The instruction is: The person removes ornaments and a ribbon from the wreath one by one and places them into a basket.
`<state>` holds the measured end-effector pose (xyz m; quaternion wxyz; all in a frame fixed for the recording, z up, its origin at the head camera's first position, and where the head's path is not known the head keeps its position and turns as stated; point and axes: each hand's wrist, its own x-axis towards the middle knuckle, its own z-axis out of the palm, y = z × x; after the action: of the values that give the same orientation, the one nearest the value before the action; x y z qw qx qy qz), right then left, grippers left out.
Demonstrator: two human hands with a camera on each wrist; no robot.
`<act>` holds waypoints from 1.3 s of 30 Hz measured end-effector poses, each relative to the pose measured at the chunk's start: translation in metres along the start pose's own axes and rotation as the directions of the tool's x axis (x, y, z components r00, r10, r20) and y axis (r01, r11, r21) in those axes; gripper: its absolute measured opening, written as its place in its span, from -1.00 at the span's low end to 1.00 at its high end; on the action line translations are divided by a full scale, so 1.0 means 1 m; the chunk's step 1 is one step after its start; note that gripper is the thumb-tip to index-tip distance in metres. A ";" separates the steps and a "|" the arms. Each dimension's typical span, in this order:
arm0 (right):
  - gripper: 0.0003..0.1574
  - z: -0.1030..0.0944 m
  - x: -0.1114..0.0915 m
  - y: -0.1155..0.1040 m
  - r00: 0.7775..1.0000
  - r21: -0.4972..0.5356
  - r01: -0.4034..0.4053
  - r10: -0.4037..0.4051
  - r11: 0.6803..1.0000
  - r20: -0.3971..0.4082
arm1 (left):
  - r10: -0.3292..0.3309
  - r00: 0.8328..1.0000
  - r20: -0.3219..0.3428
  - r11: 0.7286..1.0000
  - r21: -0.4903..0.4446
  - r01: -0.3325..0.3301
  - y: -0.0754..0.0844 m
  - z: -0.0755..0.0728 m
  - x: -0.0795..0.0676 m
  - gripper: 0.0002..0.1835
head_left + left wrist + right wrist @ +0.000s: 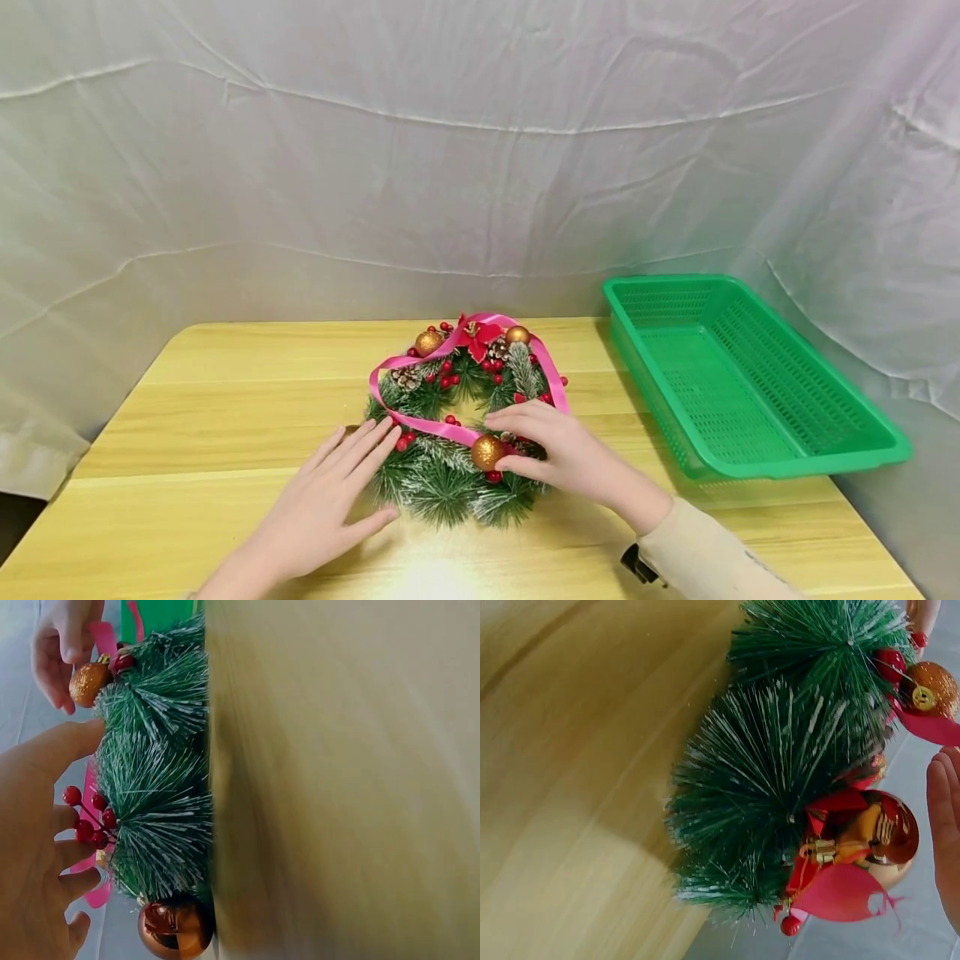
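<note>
Cream right sleeve [705, 550], faint grey marking [761, 565], black piece [639, 565] — perhaps a strap

head: bright, white shine on table [247, 408] at 6 o'clock, cloth [892, 58] pinkish at 2 o'clock | left wrist: dimmer, table blurry at 3 o'clock, dark shadow near 6 o'clock | right wrist: dim, soft table shadow at 8 o'clock, glints on ball [898, 825] at 4 o'clock

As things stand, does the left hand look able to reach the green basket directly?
Probably not directly: the wreath and the right hand lie between the left hand and the green basket, so it would likely have to pass over or around them.
</note>
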<state>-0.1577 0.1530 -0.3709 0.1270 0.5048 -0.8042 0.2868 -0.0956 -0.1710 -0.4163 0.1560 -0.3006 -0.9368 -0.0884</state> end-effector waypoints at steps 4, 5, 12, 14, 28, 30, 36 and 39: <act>-0.44 0.002 0.001 -0.002 0.999 0.005 -0.032 0.032 0.999 0.037 | 0.008 1.000 -0.010 1.000 -0.013 -0.008 0.003 0.002 -0.001 -0.06; -0.45 0.003 0.001 -0.002 0.998 0.001 -0.045 0.045 0.999 0.048 | 0.010 1.000 -0.012 1.000 -0.019 -0.010 0.004 0.002 -0.001 -0.06; -0.48 0.004 0.004 -0.006 0.989 -0.020 -0.105 0.106 0.994 0.105 | 0.001 1.000 -0.005 0.999 -0.036 -0.001 0.009 0.005 -0.002 -0.04; -0.48 0.005 0.005 -0.006 0.988 -0.021 -0.110 0.111 0.994 0.111 | -0.002 1.000 -0.002 0.999 -0.039 0.002 0.010 0.005 -0.003 -0.03; -0.48 0.009 0.004 -0.008 0.987 -0.018 -0.119 0.121 0.993 0.109 | -0.009 1.000 0.001 0.999 -0.037 0.009 0.011 0.007 -0.005 0.00; -0.48 0.009 0.004 -0.009 0.988 -0.013 -0.115 0.116 0.993 0.100 | -0.005 1.000 0.001 0.999 -0.039 0.006 0.011 0.007 -0.005 -0.01; -0.50 0.010 0.003 -0.009 0.992 0.000 -0.104 0.103 0.995 0.078 | -0.003 1.000 -0.007 0.999 -0.038 0.003 0.011 0.006 -0.005 -0.01; -0.51 0.010 0.004 -0.009 0.993 0.010 -0.102 0.101 0.995 0.062 | -0.005 1.000 -0.010 0.999 -0.037 0.004 0.011 0.006 -0.005 -0.01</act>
<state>-0.1504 0.1415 -0.3738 0.0839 0.4728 -0.8304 0.2825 -0.0866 -0.1633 -0.4226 0.1548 -0.3009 -0.9348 -0.1076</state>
